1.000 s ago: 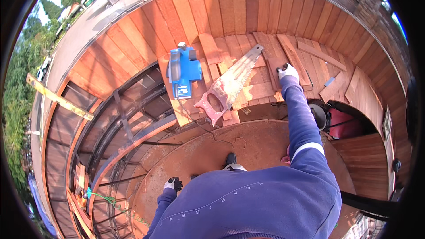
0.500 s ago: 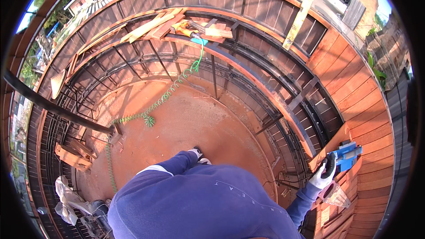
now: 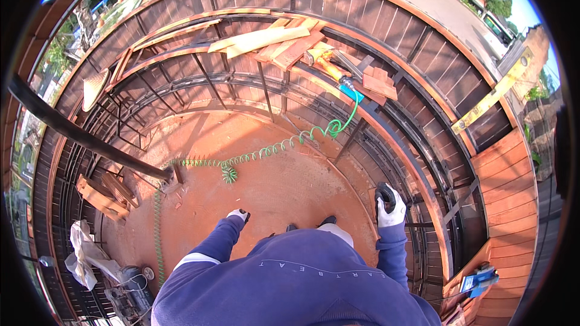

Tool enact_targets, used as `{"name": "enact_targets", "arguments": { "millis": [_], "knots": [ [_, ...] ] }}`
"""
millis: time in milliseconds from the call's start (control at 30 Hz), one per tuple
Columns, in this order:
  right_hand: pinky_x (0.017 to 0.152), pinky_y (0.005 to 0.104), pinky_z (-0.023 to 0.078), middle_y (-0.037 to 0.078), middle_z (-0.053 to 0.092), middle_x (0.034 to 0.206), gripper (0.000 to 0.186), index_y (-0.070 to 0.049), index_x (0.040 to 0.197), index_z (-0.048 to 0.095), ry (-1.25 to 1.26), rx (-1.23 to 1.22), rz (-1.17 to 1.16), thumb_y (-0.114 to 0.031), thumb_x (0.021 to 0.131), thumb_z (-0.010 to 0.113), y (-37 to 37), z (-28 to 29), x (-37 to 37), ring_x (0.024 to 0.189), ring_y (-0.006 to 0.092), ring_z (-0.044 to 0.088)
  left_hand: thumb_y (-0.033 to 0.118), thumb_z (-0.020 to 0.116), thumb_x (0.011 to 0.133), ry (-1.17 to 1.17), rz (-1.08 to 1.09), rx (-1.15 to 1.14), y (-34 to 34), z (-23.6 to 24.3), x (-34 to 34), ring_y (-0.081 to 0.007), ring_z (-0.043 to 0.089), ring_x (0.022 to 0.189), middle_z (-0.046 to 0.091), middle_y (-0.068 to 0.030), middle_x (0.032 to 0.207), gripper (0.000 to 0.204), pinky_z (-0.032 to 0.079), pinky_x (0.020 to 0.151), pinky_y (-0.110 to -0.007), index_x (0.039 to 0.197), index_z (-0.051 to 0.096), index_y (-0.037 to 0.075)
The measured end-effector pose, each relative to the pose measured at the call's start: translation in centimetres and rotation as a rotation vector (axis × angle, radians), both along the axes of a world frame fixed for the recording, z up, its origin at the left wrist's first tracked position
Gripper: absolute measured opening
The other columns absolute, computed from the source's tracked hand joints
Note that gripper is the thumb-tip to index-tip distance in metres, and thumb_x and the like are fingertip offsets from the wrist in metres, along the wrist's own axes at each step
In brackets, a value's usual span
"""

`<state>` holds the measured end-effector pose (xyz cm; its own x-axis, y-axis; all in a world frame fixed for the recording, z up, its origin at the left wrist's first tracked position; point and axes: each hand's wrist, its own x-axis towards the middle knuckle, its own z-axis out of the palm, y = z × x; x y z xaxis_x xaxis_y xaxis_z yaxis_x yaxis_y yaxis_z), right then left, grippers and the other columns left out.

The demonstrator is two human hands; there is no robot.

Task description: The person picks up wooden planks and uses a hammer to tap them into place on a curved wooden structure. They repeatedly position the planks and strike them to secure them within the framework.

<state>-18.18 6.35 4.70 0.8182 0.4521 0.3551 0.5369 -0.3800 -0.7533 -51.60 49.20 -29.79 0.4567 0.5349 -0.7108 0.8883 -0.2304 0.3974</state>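
My left hand (image 3: pixel 240 214), in a white glove with black fingers, hangs over the reddish floor in front of my body. Its fingers are loosely bent, and nothing shows in them. My right hand (image 3: pixel 391 205), gloved alike, is raised near the inner edge of the curved bench frame (image 3: pixel 417 178). Thumb and fingers curve with a gap between them and hold nothing visible. Apart from that hand, a blue and grey tool (image 3: pixel 479 281) lies on the boards at lower right. A yellow nail gun (image 3: pixel 326 63) rests on the frame ahead, among loose boards (image 3: pixel 272 39).
A green coiled air hose (image 3: pixel 275 150) runs from the nail gun across the floor. A dark post (image 3: pixel 84 136) slants in from the left. A yellow spirit level (image 3: pixel 495 93) leans at the right wall. Wood offcuts (image 3: pixel 103 198) and a dark machine (image 3: pixel 133 290) stand at left.
My right hand has let go of the blue and grey tool and moved forward and left, away from it. My body has turned right; the nail gun and hose appear farther right.
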Motion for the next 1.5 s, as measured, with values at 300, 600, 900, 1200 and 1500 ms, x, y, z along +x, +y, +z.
{"name": "enact_targets", "arguments": {
  "millis": [300, 600, 900, 1200, 1500],
  "knots": [
    [0.092, 0.0351, 0.054, 0.016, 0.070, 0.112, 0.037, 0.002, 0.123, 0.064, 0.291, 0.079, 0.309, 0.002, 0.086, 0.069, 18.6, -5.4, 14.2, 0.102, 0.0268, 0.069, 0.037, 0.058, 0.093, -0.065, -0.383, 0.021, -2.8, 0.5, 4.9, -0.0331, 0.070, 0.086, 0.073, -0.0147, 0.095, 0.029, 0.054, 0.073, -0.044, 0.095, 0.072, 0.012],
    [0.103, 0.0426, 0.046, 0.015, 0.065, 0.121, 0.059, -0.007, 0.132, 0.059, -0.289, -0.234, 0.693, -0.020, 0.078, 0.081, 50.1, 2.0, 28.6, 0.118, 0.0342, 0.058, 0.031, 0.058, 0.095, -0.131, 0.658, -0.187, -2.3, 1.1, 2.4, -0.0219, 0.070, 0.071, 0.074, -0.0083, 0.086, 0.024, 0.053, 0.062, -0.038, 0.097, 0.073, 0.013],
    [0.118, 0.0560, 0.031, 0.010, 0.038, 0.158, 0.109, -0.028, 0.159, 0.025, -0.644, -1.193, 0.461, -0.031, 0.069, 0.087, 69.4, 1.3, 37.1, 0.146, 0.0368, 0.034, 0.039, 0.055, 0.099, -0.014, 1.056, -0.342, -6.6, 2.7, -0.2, -0.0247, 0.070, 0.077, 0.073, -0.0093, 0.093, 0.031, 0.051, 0.064, -0.039, 0.106, 0.070, 0.013],
    [0.115, 0.0519, 0.032, 0.019, 0.047, 0.144, 0.108, -0.022, 0.155, 0.033, -0.679, -0.975, 0.520, -0.022, 0.060, 0.083, 69.3, -0.5, 40.8, 0.135, 0.0372, 0.044, 0.045, 0.056, 0.097, 0.034, 1.218, -0.407, 8.5, 0.9, -3.2, -0.0288, 0.072, 0.080, 0.075, -0.0105, 0.096, 0.037, 0.055, 0.066, -0.044, 0.107, 0.071, 0.012],
    [0.101, 0.0481, 0.045, 0.022, 0.055, 0.123, 0.094, -0.005, 0.144, 0.050, -0.378, -0.310, 0.355, -0.023, 0.058, 0.084, 56.0, 8.0, 23.4, 0.115, 0.0413, 0.054, 0.018, 0.061, 0.100, -0.585, 0.777, -0.474, 40.5, 5.4, 7.7, -0.0195, 0.068, 0.074, 0.071, -0.0080, 0.093, 0.024, 0.055, 0.067, -0.034, 0.118, 0.066, 0.003]
  ]
}}
